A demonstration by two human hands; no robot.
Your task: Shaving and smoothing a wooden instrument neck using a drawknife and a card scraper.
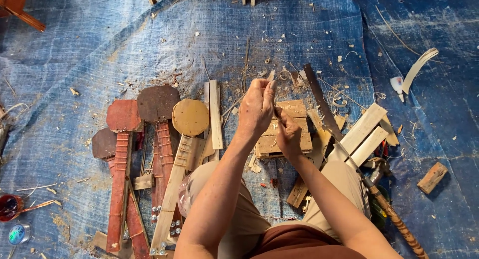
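Two bare hands meet above a small slatted wooden block on a blue tarpaulin. The left hand is raised with fingers curled tight, pinching a thin pale sliver of wood that pokes up between thumb and fingertips. The right hand sits just below and beside it, fingers folded shut; what it grips is hidden. Left of the hands lie several toy-like wooden stringed instruments, red, brown and unpainted, side by side. To the right a long dark blade with a wrapped handle rests across pale planks. Shavings litter the tarpaulin around the block.
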